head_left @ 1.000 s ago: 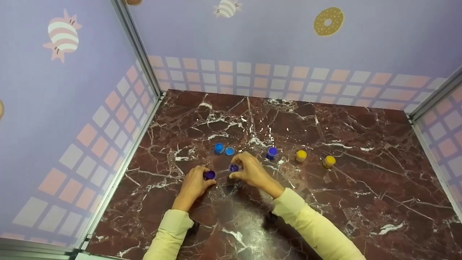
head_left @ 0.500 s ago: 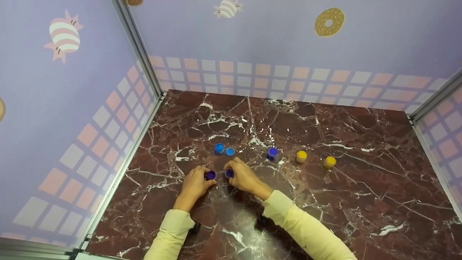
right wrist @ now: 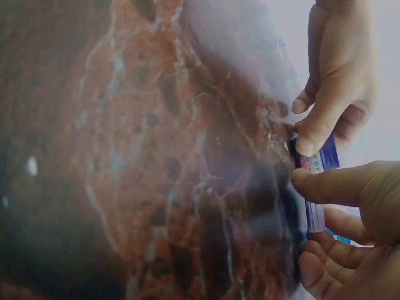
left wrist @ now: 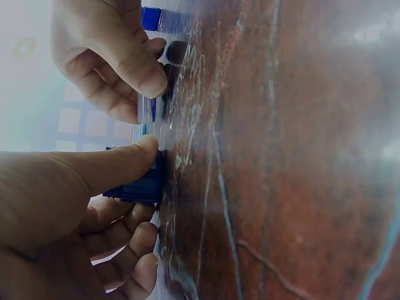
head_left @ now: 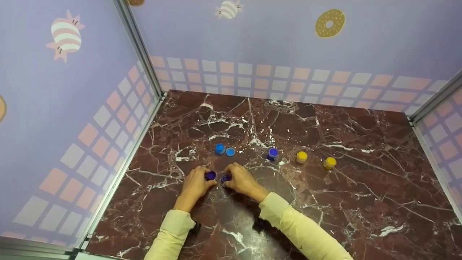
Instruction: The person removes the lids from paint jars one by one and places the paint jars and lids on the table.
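My left hand (head_left: 195, 185) grips a small open paint pot (head_left: 210, 176) of dark purple-blue paint between thumb and fingers, upright on the table. Close to its right, my right hand (head_left: 242, 180) pinches the pot's round clear lid (head_left: 226, 178), purple on its inner face. In the left wrist view the pot (left wrist: 142, 185) is seen side-on under the thumb, base against the tabletop. The right wrist view shows the lid (right wrist: 315, 217) held low at the surface beside the pot, the right thumb (right wrist: 331, 184) in front.
Behind the hands stand an open light-blue paint pot (head_left: 219, 149) and its lid (head_left: 230, 152). To the right are a violet-blue pot (head_left: 273, 154) and two yellow pots, one nearer (head_left: 301, 157) and one farther right (head_left: 330, 163). Patterned walls (head_left: 274, 36) enclose the marbled table (head_left: 361, 187).
My right hand has moved left and slightly toward me with the lid, bringing it down close beside the pot. My left hand and the other pots have stayed in place.
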A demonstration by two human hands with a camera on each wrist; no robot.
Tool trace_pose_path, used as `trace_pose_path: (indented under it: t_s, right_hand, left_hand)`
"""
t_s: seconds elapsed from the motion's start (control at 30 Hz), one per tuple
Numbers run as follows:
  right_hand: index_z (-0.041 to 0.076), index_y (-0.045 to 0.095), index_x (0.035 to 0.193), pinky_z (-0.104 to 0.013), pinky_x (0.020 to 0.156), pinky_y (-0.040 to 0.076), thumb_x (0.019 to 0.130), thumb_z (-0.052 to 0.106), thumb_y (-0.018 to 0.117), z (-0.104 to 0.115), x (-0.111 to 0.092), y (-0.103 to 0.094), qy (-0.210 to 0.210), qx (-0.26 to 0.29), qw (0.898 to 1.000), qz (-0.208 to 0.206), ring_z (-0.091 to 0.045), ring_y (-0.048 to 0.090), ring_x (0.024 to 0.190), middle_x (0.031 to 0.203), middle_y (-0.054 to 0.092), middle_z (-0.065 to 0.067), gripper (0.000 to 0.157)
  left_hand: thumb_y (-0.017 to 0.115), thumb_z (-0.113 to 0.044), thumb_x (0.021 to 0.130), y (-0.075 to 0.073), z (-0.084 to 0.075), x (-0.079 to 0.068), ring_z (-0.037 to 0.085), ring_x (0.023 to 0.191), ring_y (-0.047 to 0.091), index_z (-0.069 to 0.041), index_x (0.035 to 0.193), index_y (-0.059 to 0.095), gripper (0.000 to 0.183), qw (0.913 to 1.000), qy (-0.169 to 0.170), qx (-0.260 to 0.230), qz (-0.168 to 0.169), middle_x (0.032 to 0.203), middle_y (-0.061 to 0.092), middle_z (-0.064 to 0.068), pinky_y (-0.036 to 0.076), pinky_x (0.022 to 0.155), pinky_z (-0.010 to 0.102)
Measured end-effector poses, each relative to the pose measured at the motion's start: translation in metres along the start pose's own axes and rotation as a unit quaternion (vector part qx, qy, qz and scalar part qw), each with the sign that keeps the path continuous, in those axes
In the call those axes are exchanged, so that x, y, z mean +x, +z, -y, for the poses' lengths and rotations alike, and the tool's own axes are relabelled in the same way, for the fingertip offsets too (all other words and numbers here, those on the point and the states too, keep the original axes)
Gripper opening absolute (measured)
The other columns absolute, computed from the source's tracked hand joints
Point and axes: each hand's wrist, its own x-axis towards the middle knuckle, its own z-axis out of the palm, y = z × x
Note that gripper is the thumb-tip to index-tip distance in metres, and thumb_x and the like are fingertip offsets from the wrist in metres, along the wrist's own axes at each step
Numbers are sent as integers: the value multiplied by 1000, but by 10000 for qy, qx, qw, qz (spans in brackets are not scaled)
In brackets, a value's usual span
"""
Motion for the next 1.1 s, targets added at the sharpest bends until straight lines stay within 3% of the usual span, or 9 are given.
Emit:
trace_pose_path:
  t_s: [0.37, 0.6, 1.1]
  right_hand:
    - [2, 70, 106, -44, 80, 53, 76, 21, 92, 0, 3, 1, 116, -157, 9997, -149, -26, 62, 87, 93, 61, -6, 42]
    - [4, 68, 104, -45, 80, 52, 74, 24, 93, -1, 4, 4, -25, -291, 9992, -274, -28, 61, 88, 92, 61, -6, 44]
    - [-2, 66, 108, -43, 85, 49, 79, 22, 90, -3, 1, 8, -140, -153, 9998, -60, -28, 56, 92, 97, 58, -9, 45]
  left_hand:
    - [88, -23, 82, 1, -2, 3, 39, 105, 63, 0, 108, 69, 40, 9999, 79, 50, -59, 105, 67, 15, 49, 94, 52]
    - [88, -23, 83, 1, -1, 3, 38, 107, 63, 0, 111, 69, 41, 10000, 12, 48, -29, 108, 66, 13, 50, 95, 52]
    - [85, -23, 87, 7, -1, -2, 40, 110, 60, 2, 118, 67, 44, 9996, -35, 269, -3, 112, 65, 17, 47, 97, 56]
